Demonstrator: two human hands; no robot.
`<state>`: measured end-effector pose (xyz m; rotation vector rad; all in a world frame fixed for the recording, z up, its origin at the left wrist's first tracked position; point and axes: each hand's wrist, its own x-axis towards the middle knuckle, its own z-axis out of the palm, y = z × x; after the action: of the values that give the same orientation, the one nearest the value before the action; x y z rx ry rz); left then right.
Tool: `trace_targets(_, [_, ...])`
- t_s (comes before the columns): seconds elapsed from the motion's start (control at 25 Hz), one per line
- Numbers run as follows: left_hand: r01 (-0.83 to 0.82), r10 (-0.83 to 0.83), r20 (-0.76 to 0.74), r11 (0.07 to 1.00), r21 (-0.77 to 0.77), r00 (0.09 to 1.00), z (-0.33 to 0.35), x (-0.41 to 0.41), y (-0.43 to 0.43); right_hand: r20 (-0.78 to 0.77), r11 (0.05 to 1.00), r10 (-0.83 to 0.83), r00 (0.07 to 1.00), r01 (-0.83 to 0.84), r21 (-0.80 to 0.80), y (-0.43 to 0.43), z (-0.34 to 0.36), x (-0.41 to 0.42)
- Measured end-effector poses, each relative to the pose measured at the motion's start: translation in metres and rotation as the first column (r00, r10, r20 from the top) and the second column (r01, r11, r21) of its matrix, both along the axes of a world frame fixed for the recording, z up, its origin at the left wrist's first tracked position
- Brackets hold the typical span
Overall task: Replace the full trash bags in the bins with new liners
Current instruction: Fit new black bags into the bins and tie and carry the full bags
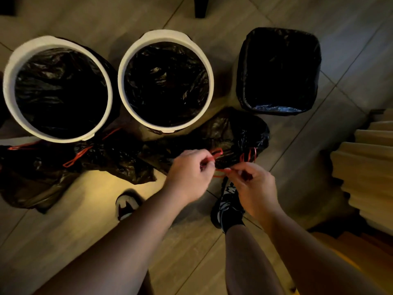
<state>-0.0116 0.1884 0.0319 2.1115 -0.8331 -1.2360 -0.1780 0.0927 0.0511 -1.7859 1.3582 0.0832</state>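
Both hands, left hand [189, 170] and right hand [253, 184], pinch red drawstrings [215, 155] of a black trash bag [238, 133].

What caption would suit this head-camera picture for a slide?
The left hand and right hand pinch the red drawstrings of a black trash bag lying before three lined bins.

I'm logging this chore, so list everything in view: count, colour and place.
round bins: two, white, black liners inside, upper left and centre
square bin: one, black, upper right
trash bags: at least two, black, on the floor in front of the bins
drawstrings: several, red, on the bags
stairs: one flight, pale, right edge
shoes: two, dark and white, near the bags
left hand: one, pinching a drawstring of the rightmost bag
right hand: one, pinching a drawstring of the same bag
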Motion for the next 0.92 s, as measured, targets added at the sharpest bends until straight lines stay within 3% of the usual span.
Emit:
trace_targets(0.08, [0.101, -0.097, -0.095, 0.994, 0.044, 0.991, 0.003, -0.008, -0.013, 0.047, 1.000, 0.028, 0.999, -0.028, 0.002, -0.001, 0.005, 0.000])
trace_targets(0.24, [0.152, -0.130, -0.221, 0.985, 0.087, 0.966, 0.004, -0.013, -0.026, 0.098, 0.990, -0.079, 0.992, 0.067, 0.120, -0.013, 0.009, -0.005])
trace_targets(0.32, [0.138, -0.120, -0.198, 0.987, 0.078, 0.973, 0.007, -0.013, -0.025, 0.075, 0.978, -0.141, 0.987, 0.127, 0.167, -0.017, 0.010, -0.005])
trace_targets(0.44, [-0.086, 0.104, -0.160, 0.989, 0.117, 0.982, 0.014, -0.017, -0.024, 0.091, 0.898, -0.339, 0.936, 0.294, 0.327, -0.017, 0.016, -0.001])
trace_targets(0.56, [-0.211, 0.216, -0.026, 0.969, 0.129, 0.976, 0.026, -0.019, -0.024, 0.060, 0.656, -0.606, 0.793, 0.455, 0.602, -0.010, 0.026, 0.012])
trace_targets(0.64, [-0.147, 0.149, -0.014, 0.984, 0.102, 0.989, 0.037, -0.024, -0.020, -0.001, 0.563, -0.630, 0.776, 0.458, 0.688, -0.003, 0.031, 0.025])
trace_targets(0.72, [-0.068, 0.066, 0.020, 0.990, 0.125, 0.998, 0.046, -0.031, -0.014, -0.007, 0.565, -0.614, 0.790, 0.445, 0.695, 0.004, 0.036, 0.036])
trace_targets(0.92, [-0.170, 0.167, 0.029, 0.969, 0.182, 0.985, 0.056, -0.023, 0.015, -0.032, 0.569, -0.646, 0.763, 0.509, 0.646, 0.027, 0.043, 0.065])
